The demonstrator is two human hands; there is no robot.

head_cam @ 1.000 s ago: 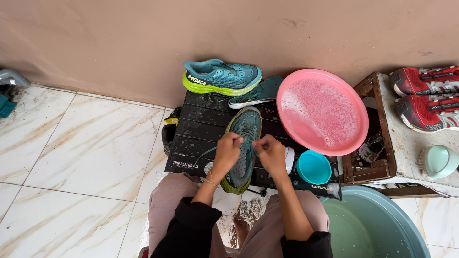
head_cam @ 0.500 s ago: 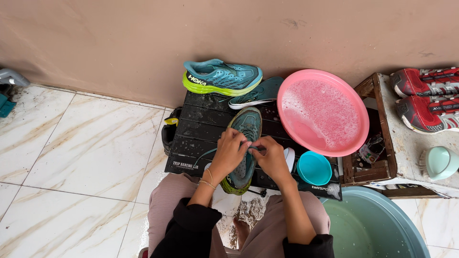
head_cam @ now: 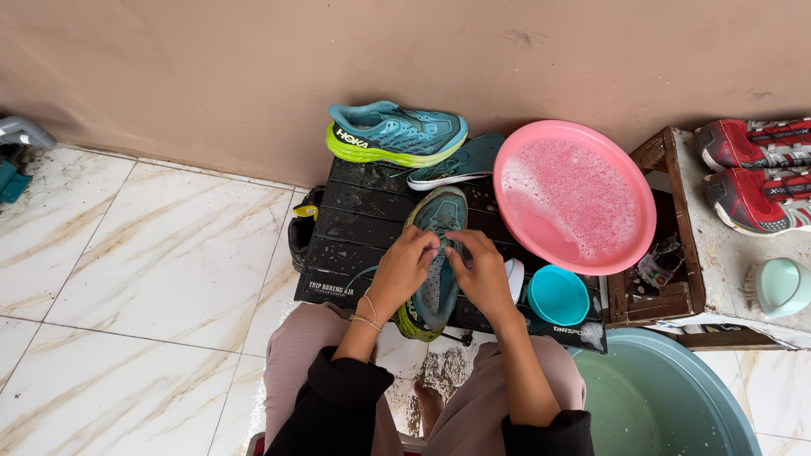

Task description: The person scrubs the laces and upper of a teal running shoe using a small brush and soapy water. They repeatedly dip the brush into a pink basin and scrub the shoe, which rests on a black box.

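Note:
A teal running shoe (head_cam: 438, 215) with a lime sole lies sole-down on a low black folding table (head_cam: 346, 228), toe toward the wall. My left hand (head_cam: 404, 268) grips its left side near the laces. My right hand (head_cam: 480, 272) pinches the lace area beside it, fingertips almost touching the left hand's. The matching teal shoe (head_cam: 394, 133) stands on its side against the wall, and a teal insole (head_cam: 460, 162) lies next to it.
A pink basin (head_cam: 574, 194) of soapy water sits right of the shoe, with a small turquoise cup (head_cam: 557, 295) below it. A large teal tub (head_cam: 667, 397) is at the lower right. A wooden crate (head_cam: 676, 287), two red shoes (head_cam: 756, 169) and a pale green mug (head_cam: 781, 287) lie further right.
My two hands have drawn closer together over the laces of the shoe. The shoe has stayed in place on the table.

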